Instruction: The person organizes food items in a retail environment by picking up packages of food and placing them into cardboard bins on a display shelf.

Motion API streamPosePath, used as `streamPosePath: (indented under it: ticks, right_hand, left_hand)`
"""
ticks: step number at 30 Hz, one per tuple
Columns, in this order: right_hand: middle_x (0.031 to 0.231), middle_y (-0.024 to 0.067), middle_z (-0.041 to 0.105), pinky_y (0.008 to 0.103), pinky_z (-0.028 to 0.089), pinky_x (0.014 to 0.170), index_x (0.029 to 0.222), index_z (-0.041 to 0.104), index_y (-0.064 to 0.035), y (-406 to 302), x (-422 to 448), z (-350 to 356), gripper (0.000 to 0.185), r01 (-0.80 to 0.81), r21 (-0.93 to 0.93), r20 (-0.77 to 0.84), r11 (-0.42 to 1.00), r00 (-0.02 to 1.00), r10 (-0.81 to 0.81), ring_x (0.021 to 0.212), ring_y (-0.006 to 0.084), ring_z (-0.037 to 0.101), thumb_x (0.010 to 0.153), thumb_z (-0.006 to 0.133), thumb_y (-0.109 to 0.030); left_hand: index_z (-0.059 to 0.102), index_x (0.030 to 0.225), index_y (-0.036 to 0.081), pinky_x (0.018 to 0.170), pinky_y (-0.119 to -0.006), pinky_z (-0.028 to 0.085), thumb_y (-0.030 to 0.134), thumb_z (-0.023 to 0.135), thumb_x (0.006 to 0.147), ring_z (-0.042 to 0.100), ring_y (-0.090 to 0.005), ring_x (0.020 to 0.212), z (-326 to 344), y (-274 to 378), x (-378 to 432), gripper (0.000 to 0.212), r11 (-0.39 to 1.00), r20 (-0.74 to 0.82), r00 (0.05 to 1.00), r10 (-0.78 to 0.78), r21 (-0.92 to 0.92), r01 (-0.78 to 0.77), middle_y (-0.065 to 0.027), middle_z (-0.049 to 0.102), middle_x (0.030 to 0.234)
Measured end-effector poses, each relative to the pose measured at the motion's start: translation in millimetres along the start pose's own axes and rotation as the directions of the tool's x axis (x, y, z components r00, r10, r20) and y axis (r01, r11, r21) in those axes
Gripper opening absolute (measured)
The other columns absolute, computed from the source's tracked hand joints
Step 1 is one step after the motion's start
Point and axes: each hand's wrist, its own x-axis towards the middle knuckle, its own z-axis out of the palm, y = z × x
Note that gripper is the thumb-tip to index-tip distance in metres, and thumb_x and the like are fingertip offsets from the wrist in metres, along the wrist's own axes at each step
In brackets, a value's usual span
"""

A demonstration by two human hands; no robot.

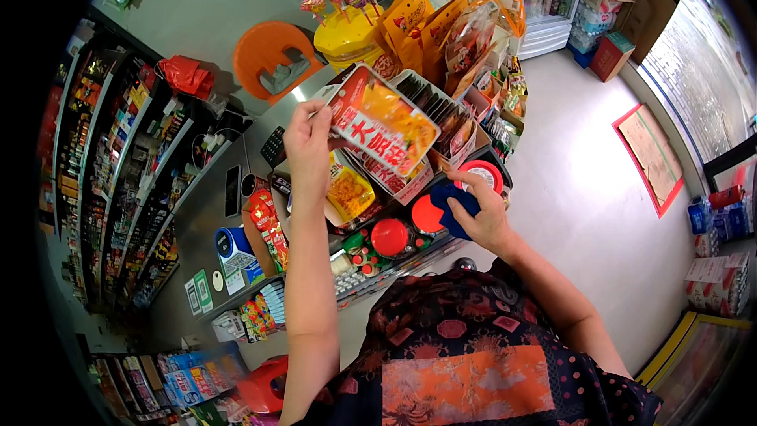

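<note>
My left hand (310, 139) pinches the left edge of a flat red-and-white snack packet (384, 121) printed with a picture of food. The packet is tilted above open cardboard display boxes on the counter. My right hand (485, 213) has a dark blue cloth (454, 210) bunched in its fingers, beside a jar with a red lid (427, 213). Its index finger reaches towards the front of a box of dark flat packets (434, 100). Below the raised packet sit a white-and-red carton (408, 186) and yellow snack bags (349, 188).
Lollipops stand in a yellow holder (346, 41) at the counter's back, near orange bags (414, 23). A phone (233, 191) and a blue round payment stand (230, 244) rest on the metal counter (201, 225). Stocked shelves (118, 160) line the left; an orange chair (266, 41) stands behind.
</note>
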Motion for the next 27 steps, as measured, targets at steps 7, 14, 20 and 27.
streamPosePath:
  ticks: [7,14,20,27]
  right_hand:
    - [0.105,0.0165,0.059,0.0341,0.048,0.084,0.114,0.053,-0.0021,1.5,-3.9,13.5,0.037,-0.009,-0.069,0.036,0.998,0.999,0.012,0.096,0.0305,0.06,0.08,0.065,-0.005]
    - [0.103,0.0161,0.06,0.0346,0.048,0.084,0.113,0.054,-0.0018,2.6,-14.6,25.4,0.035,-0.092,-0.106,0.002,0.99,0.996,0.093,0.096,0.0301,0.06,0.079,0.065,-0.004]
    - [0.101,0.0121,0.061,0.0328,0.048,0.083,0.111,0.055,-0.0008,-6.6,-29.1,32.3,0.033,-0.131,-0.162,-0.037,0.978,0.991,0.127,0.093,0.0229,0.061,0.079,0.064,-0.001]
    - [0.093,0.011,0.059,0.0351,0.048,0.078,0.13,0.043,-0.0087,7.3,-3.6,-2.2,0.054,-0.157,-0.2,-0.06,0.967,0.987,0.147,0.089,0.0263,0.06,0.08,0.067,-0.008]
  left_hand:
    - [0.052,0.097,0.001,0.061,-0.021,0.045,0.008,0.053,0.094,0.053,-0.0051,0.069,-9.9,-23.6,-42.9,0.008,0.759,-0.02,0.958,0.286,0.615,-0.214,-0.0011,0.058,0.076]
    - [0.056,0.095,0.002,0.058,-0.029,0.05,0.009,0.056,0.091,0.063,-0.0171,0.064,-5.7,-56.6,-57.0,0.008,0.711,0.142,0.967,0.212,0.657,-0.252,-0.0099,0.061,0.073]
    - [0.061,0.091,0.004,0.068,-0.037,0.047,0.013,0.065,0.083,0.059,-0.0287,0.075,-2.2,-59.6,-52.7,0.013,0.552,0.236,0.96,0.15,0.786,-0.28,-0.0108,0.061,0.083]
    - [0.064,0.085,0.005,0.072,-0.037,0.045,0.011,0.068,0.078,0.055,-0.0279,0.082,27.6,-44.2,-39.7,0.01,0.525,0.318,0.891,0.325,0.723,-0.45,-0.0077,0.058,0.081]
